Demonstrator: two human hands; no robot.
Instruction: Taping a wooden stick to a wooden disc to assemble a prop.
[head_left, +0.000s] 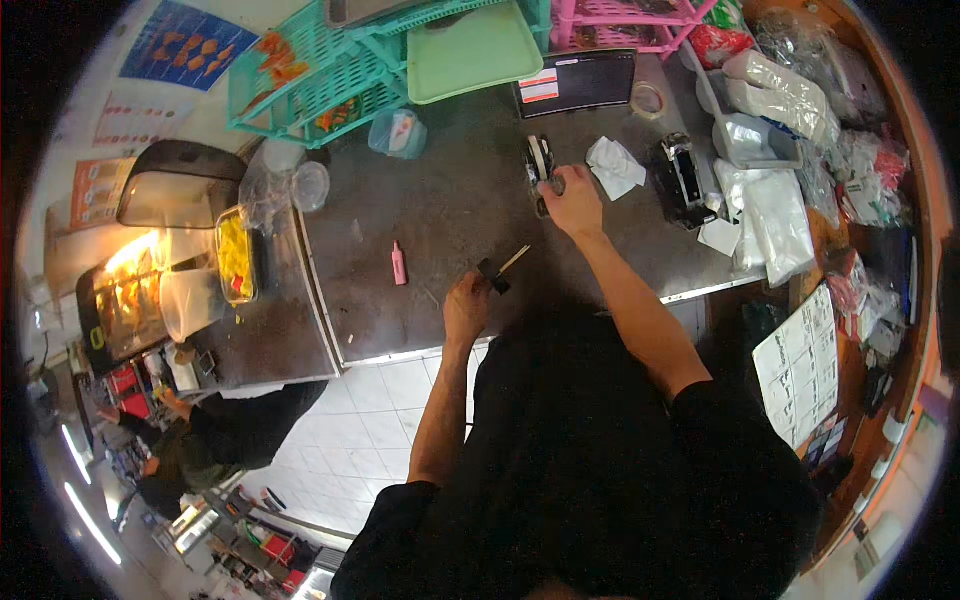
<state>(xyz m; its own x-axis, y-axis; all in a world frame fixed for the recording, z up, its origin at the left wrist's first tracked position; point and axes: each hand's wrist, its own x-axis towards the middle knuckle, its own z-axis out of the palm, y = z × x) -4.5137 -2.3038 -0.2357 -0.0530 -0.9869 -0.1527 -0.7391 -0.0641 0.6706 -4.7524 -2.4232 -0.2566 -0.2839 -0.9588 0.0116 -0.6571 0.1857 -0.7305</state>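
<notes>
From where I stand, as in the head view, everything sits around the crumpled paper [616, 168] on the dark table [385, 205]. Just left of it, the right hand [576, 203] has its fingers curled on the near end of a dark tool with a white band [538, 155]. Nearer the person and further left, the left hand [467, 306] pinches a small black piece [488, 269], beside which a thin tan stick [515, 262] points away. Well left of the paper lies a pink marker [399, 264]; right of it, a black device [681, 180]; beyond it, a dark screen [590, 82].
</notes>
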